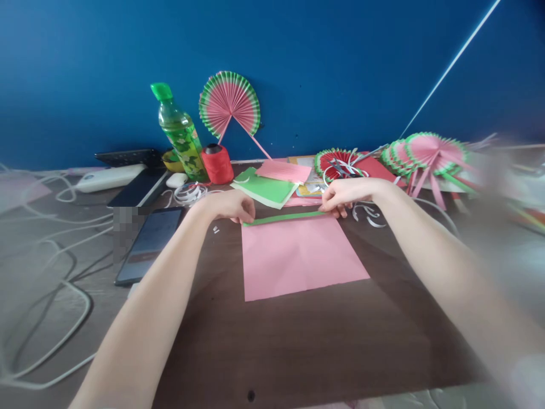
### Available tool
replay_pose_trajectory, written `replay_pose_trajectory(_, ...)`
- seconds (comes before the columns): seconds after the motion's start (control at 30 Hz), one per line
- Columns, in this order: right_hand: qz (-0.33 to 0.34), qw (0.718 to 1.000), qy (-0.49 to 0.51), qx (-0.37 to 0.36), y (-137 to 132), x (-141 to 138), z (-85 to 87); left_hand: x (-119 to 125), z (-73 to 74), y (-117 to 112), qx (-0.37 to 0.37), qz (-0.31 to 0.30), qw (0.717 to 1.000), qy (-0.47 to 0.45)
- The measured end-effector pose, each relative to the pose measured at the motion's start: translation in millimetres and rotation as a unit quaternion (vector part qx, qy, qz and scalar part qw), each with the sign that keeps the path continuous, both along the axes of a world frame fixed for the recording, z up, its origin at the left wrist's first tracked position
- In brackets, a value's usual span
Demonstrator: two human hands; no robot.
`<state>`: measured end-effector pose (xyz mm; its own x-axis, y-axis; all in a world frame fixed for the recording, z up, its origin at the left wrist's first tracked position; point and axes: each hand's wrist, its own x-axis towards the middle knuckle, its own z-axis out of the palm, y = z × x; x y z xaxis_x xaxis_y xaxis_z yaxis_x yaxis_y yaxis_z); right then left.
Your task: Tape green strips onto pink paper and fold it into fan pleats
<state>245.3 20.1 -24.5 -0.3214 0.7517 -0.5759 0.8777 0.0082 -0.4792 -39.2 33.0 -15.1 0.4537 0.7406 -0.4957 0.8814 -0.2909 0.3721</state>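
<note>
A sheet of pink paper (300, 258) lies on the dark brown table, with a narrow green paper strip (284, 217) along its far edge. My left hand (235, 205) pinches the strip's left end at the sheet's far left corner. At the far right corner my right hand (340, 197) has its fingers closed on the strip's other end. The strip runs nearly straight between both hands. Just beyond it lie green paper sheets (268, 187) and a pleated pink paper piece (284, 170).
A finished pink and green paper fan (230, 105) leans on the blue wall beside a green bottle (181, 133) and red thread spool (218, 165). More fans (434, 150) and scissors (340, 167) lie back right. Phone (151, 244) and white cables (80, 301) occupy the left.
</note>
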Motion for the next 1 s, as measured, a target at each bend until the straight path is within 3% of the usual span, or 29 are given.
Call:
replay_pose_trajectory(0.37, 0.007, 1.000, -0.013, -0.020, 1.1, -5.9, -6.8, 6.4, 6.3, -6.4, 0.007, 0.008, 0.997, 0.074)
replay_pose_trajectory(1.0, -0.015, 1.000, 0.000, -0.025, 4.3, -5.6, -12.4, 7.4, 5.4, -7.5, -0.004, 0.030, 0.998, 0.054)
